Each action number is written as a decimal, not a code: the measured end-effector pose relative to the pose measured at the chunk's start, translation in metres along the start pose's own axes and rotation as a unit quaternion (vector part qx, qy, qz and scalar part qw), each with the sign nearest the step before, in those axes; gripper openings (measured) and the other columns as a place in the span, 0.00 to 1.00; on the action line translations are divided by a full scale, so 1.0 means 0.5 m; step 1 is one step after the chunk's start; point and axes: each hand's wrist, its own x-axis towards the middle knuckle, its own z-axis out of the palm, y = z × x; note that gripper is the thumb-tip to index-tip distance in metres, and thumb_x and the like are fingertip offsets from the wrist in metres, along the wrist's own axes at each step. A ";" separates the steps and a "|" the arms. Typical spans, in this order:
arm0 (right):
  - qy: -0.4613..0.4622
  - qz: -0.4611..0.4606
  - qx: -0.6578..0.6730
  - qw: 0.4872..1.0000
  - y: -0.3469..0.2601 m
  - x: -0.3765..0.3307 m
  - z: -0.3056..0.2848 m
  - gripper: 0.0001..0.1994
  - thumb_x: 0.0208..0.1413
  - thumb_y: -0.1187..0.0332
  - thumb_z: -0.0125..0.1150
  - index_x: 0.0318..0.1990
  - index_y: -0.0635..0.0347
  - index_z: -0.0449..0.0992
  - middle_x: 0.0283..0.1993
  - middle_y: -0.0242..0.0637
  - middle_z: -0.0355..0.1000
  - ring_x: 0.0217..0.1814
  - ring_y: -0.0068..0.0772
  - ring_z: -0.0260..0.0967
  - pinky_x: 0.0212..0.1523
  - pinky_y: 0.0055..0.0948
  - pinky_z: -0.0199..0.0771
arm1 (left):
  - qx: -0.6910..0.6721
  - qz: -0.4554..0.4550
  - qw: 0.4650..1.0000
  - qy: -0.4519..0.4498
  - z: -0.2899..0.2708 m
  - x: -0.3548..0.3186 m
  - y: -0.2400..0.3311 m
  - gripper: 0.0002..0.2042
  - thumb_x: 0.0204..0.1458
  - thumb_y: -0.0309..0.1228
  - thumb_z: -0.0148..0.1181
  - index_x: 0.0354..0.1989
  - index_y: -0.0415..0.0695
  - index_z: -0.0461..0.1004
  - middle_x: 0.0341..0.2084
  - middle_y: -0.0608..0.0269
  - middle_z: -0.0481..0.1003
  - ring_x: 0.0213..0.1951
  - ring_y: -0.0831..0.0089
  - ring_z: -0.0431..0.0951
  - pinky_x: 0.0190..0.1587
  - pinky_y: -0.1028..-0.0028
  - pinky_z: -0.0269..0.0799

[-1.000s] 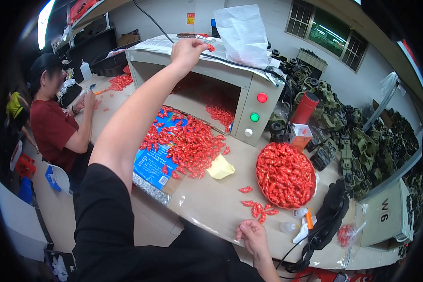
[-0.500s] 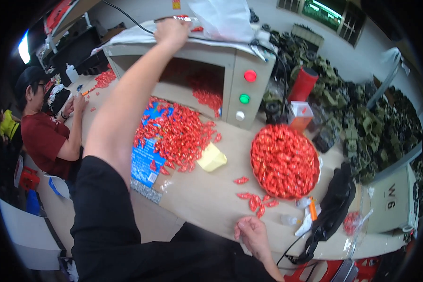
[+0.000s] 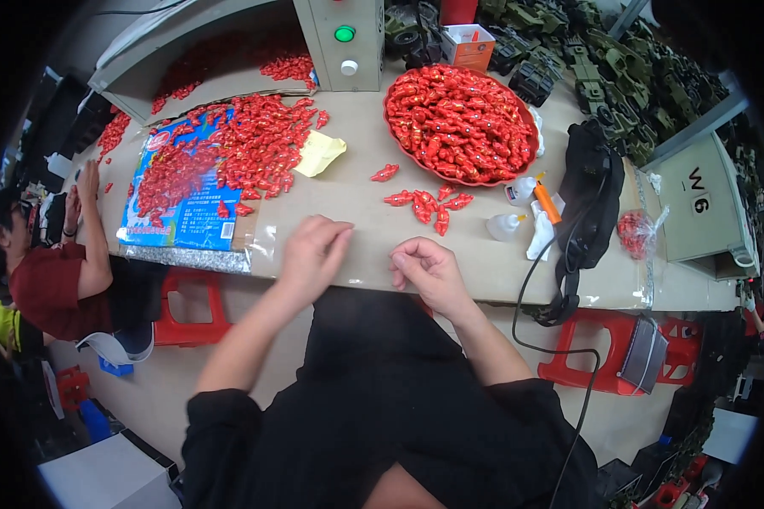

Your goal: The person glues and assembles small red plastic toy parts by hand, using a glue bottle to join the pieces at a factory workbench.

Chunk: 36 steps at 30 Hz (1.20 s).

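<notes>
My left hand [image 3: 312, 256] hovers by the table's front edge, thumb and fingers pressed together; anything inside them is hidden. Just to its right is my right hand [image 3: 426, 271], fingers curled in toward the thumb, and I cannot make out anything in it. The two hands are apart. Beyond them lie several loose small glossy red pieces [image 3: 424, 206]. A round red tray [image 3: 489, 181] heaped with the same pieces stands farther back. To the left, more red pieces [image 3: 259, 140] are spread over a blue printed cardboard sheet [image 3: 197, 227], with a yellow paper [image 3: 321, 154] beside them.
A grey box-shaped machine [image 3: 331, 51] with buttons stands behind. Right of the tray are small bottles [image 3: 502, 226], an orange tool [image 3: 547, 204], a black bag [image 3: 592, 195] and a hanging cable [image 3: 518, 335]. Olive-green model vehicle parts [image 3: 607, 81] pile up at back right. A co-worker [image 3: 51, 267] sits left.
My left hand has come down from the machine's top to the table's front edge, near my right hand. The view has tilted down. The co-worker's hands have moved up along the table.
</notes>
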 end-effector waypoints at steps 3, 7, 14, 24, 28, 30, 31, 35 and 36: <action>0.026 -0.077 -0.143 0.986 0.024 -0.014 0.010 0.04 0.51 0.74 0.51 0.31 0.65 0.69 0.26 0.32 0.67 0.23 0.19 0.63 0.23 0.18 0.64 | 0.058 0.030 0.997 0.043 0.048 -0.025 0.017 0.04 0.43 0.27 0.53 0.27 0.41 0.72 0.21 0.58 0.68 0.28 0.62 0.69 0.32 0.67 0.64; 0.060 -0.257 -0.367 0.892 0.029 -0.015 0.030 0.03 0.46 0.75 0.55 0.27 0.65 0.70 0.24 0.36 0.66 0.20 0.20 0.61 0.22 0.19 0.62 | 0.148 0.089 0.982 0.077 0.053 -0.026 -0.003 0.06 0.42 0.26 0.52 0.29 0.44 0.71 0.20 0.60 0.66 0.28 0.62 0.68 0.33 0.66 0.63; 0.124 -0.183 -0.278 0.935 0.044 -0.001 0.019 0.06 0.47 0.74 0.53 0.33 0.67 0.71 0.26 0.38 0.68 0.21 0.21 0.63 0.22 0.20 0.63 | 0.145 0.113 0.979 0.092 0.061 -0.014 -0.009 0.04 0.41 0.26 0.51 0.27 0.43 0.70 0.21 0.59 0.68 0.30 0.62 0.69 0.34 0.65 0.64; 0.225 -0.233 -0.495 0.806 -0.026 -0.052 -0.026 0.08 0.45 0.77 0.52 0.36 0.65 0.70 0.29 0.41 0.66 0.22 0.30 0.65 0.24 0.25 0.66 | 0.040 -0.053 0.997 0.043 0.049 -0.012 -0.008 0.07 0.41 0.25 0.52 0.32 0.43 0.71 0.23 0.59 0.68 0.31 0.62 0.70 0.37 0.65 0.64; 0.225 -0.226 -0.472 0.822 -0.037 -0.027 -0.031 0.07 0.46 0.77 0.52 0.35 0.65 0.70 0.29 0.40 0.66 0.20 0.30 0.64 0.24 0.25 0.66 | 0.026 -0.018 0.999 0.025 0.061 0.051 0.009 0.13 0.41 0.26 0.55 0.38 0.43 0.70 0.29 0.58 0.69 0.35 0.64 0.68 0.40 0.68 0.64; 0.237 -0.213 -0.491 0.811 -0.041 -0.018 -0.033 0.09 0.46 0.76 0.53 0.37 0.65 0.69 0.30 0.40 0.66 0.21 0.31 0.65 0.25 0.27 0.67 | 0.074 0.082 0.991 0.074 0.079 0.084 0.010 0.19 0.40 0.28 0.58 0.45 0.45 0.66 0.37 0.56 0.67 0.42 0.61 0.65 0.44 0.68 0.62; 0.247 -0.206 -0.510 0.798 -0.044 -0.014 -0.034 0.10 0.46 0.75 0.54 0.38 0.65 0.69 0.32 0.41 0.65 0.22 0.33 0.66 0.25 0.28 0.67 | 0.074 0.081 0.992 0.069 0.086 0.095 0.005 0.19 0.40 0.28 0.58 0.45 0.45 0.66 0.37 0.56 0.67 0.42 0.61 0.65 0.44 0.68 0.62; 0.289 -0.124 -0.585 0.748 -0.049 -0.003 -0.033 0.15 0.46 0.70 0.56 0.43 0.64 0.66 0.37 0.44 0.63 0.27 0.39 0.67 0.28 0.33 0.68 | 0.087 0.100 0.991 -0.007 0.091 0.121 -0.013 0.23 0.38 0.30 0.61 0.46 0.46 0.65 0.39 0.57 0.67 0.44 0.61 0.63 0.47 0.68 0.60; 0.296 -0.118 -0.614 0.722 -0.053 0.000 -0.030 0.18 0.46 0.68 0.57 0.44 0.64 0.65 0.39 0.46 0.61 0.30 0.42 0.67 0.30 0.35 0.68 | 0.075 0.111 0.991 -0.024 0.089 0.125 -0.012 0.22 0.37 0.31 0.61 0.44 0.45 0.67 0.38 0.57 0.67 0.43 0.61 0.64 0.46 0.68 0.61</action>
